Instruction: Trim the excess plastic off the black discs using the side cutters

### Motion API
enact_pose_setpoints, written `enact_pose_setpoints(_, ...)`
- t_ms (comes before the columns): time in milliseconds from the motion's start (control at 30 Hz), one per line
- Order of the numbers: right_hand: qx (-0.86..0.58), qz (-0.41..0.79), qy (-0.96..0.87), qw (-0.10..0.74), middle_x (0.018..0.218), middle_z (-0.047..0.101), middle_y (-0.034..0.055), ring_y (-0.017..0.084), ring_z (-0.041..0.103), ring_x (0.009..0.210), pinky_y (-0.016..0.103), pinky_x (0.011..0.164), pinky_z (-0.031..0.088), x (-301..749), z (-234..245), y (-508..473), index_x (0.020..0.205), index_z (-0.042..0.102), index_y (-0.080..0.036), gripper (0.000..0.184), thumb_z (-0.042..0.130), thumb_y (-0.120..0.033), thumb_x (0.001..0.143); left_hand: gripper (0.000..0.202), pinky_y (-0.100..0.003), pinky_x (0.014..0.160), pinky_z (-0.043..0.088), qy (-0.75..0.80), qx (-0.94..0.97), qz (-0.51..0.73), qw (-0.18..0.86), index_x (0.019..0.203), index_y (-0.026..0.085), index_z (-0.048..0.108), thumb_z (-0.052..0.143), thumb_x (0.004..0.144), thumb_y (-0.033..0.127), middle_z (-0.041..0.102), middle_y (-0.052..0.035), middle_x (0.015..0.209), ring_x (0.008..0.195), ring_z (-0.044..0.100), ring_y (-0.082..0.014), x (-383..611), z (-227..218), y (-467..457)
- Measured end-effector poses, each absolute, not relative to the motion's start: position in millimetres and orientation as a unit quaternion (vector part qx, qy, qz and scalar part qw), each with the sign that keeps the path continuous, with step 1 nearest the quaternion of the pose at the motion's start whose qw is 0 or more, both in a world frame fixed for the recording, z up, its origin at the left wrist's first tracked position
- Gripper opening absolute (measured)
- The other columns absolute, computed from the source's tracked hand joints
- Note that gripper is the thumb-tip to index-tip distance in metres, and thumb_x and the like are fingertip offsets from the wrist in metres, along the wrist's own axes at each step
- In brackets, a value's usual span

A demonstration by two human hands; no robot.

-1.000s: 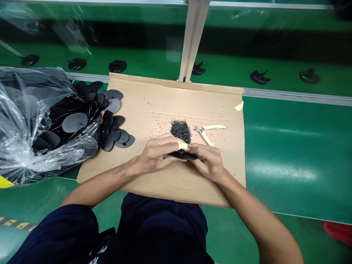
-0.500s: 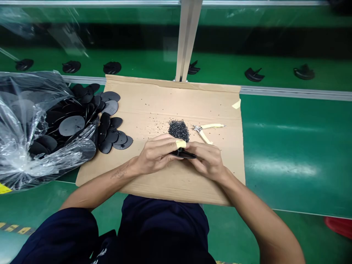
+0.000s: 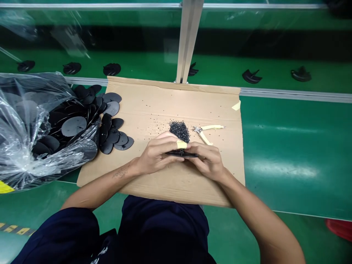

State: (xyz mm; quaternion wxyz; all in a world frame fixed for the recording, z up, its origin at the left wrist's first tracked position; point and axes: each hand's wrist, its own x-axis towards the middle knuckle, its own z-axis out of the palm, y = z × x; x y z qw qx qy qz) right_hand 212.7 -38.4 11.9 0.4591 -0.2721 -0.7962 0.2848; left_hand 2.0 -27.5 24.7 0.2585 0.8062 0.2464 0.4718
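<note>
**Black plastic disc (image 3: 183,154), held edge-on between two hands**

Head view. Left hand (image 3: 158,156): fingers curled closed around the disc, yellow tape wrap (image 3: 181,145) on one finger. Right hand (image 3: 207,161): fingers closed on its other end. Forearms angle inward. Disc lies mid-sheet, above the cardboard sheet (image 3: 162,99). Just ahead, black granules (image 3: 179,131); right of them, yellow-handled side cutters (image 3: 205,131). Along the left edge, loose black discs (image 3: 115,135), then a clear plastic bag (image 3: 24,124).
</note>
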Motion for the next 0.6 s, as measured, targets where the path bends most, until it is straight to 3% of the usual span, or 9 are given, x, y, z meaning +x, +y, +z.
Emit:
enact_pose_setpoints(100,-0.278,0.293,-0.808,0.429,0.104,0.078,0.0080,0.018,0.075,0.092,0.032,0.080,0.064,218,17,-33,0.107,0.071,-0.020,0.011,0.067,-0.024,0.097,0.021,-0.029,0.074,0.055,0.286,0.792,0.467,0.269,0.109,0.018,0.072,0.064,0.099,0.034,0.074,-0.0057,0.088,0.082,0.068,-0.0152,1,22,-28)
enact_pose_setpoints(233,-0.378,0.194,-0.848,0.316,0.124,0.071,0.0110,0.030,0.066,0.120,0.052,0.104,0.055,241,24,-16,0.122,0.069,-0.025,0.037,0.073,-0.045,0.092,0.021,-0.025,0.071,0.053,0.342,0.773,0.462,0.267,0.111,0.016,0.070,0.060,0.101,0.032,0.073,-0.0049,0.090,0.079,0.067,-0.0133,-1,19,-25)
enact_pose_setpoints(333,-0.493,0.096,-0.839,0.209,0.135,0.062,0.0179,0.040,0.055,0.129,0.061,0.105,0.049,264,20,-3,0.133,0.064,-0.022,0.057,0.074,-0.055,0.087,0.023,-0.025,0.072,0.053,0.370,0.777,0.443,0.251,0.113,0.015,0.067,0.056,0.103,0.033,0.071,-0.0057,0.093,0.082,0.065,-0.0139,-2,17,-21)
enact_pose_setpoints(400,-0.528,0.077,-0.832,0.151,0.130,0.062,0.0190,0.041,0.057,0.121,0.058,0.099,0.051,274,16,1,0.136,0.062,-0.021,0.061,0.072,-0.057,0.087,0.023,-0.027,0.074,0.053,0.380,0.785,0.425,0.242,0.113,0.015,0.066,0.055,0.103,0.033,0.070,-0.0063,0.095,0.084,0.065,-0.0150,-3,16,-20)
enact_pose_setpoints(467,-0.542,0.075,-0.828,0.124,0.122,0.063,0.0186,0.039,0.059,0.113,0.054,0.093,0.053,276,14,1,0.133,0.063,-0.020,0.054,0.064,-0.055,0.092,0.023,-0.028,0.077,0.054,0.383,0.790,0.414,0.240,0.115,0.015,0.064,0.054,0.103,0.032,0.071,-0.0069,0.097,0.087,0.066,-0.0159,-3,13,-19)
enact_pose_setpoints(600,-0.536,0.144,-0.813,0.176,0.114,0.063,0.0161,0.031,0.064,0.104,0.045,0.088,0.054,261,19,-6,0.125,0.064,-0.019,0.039,0.050,-0.046,0.101,0.023,-0.029,0.078,0.055,0.385,0.795,0.399,0.245,0.116,0.016,0.063,0.051,0.104,0.031,0.071,-0.0072,0.100,0.088,0.067,-0.0166,-2,8,-19)
